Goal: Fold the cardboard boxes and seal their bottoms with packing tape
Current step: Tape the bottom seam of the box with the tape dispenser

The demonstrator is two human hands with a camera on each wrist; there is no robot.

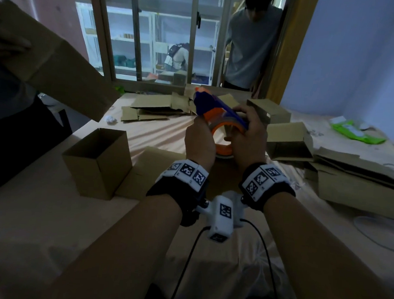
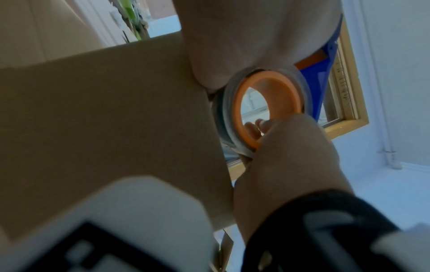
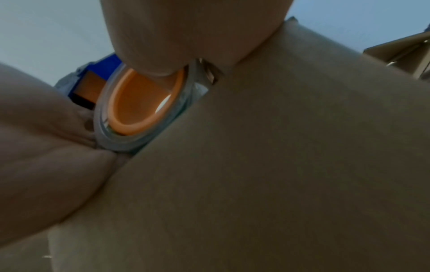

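From the head view, the left hand and the right hand meet close together around a blue and orange tape dispenser loaded with a roll of packing tape; the left hand's fingers are curled round the dispenser's grip, and the right hand's fingers are wrapped over the roll from the far side. Directly beneath both hands lies a cardboard box, its flat side up, and just left of the left wrist an open box stands upright on the bed. Beyond the right hand sit more folded boxes, and past the fingertips flattened cardboard is scattered. A second person stands well beyond the hands at a window. In the left wrist view, the left palm closes on the dispenser above the orange core of the roll, while the right hand pinches the roll's lower rim, fingertips showing through the core; the cardboard box lies just left of the roll. In the right wrist view, the thumb presses on the roll's rim, the blue dispenser body shows behind it, and the cardboard box touches the roll's edge.
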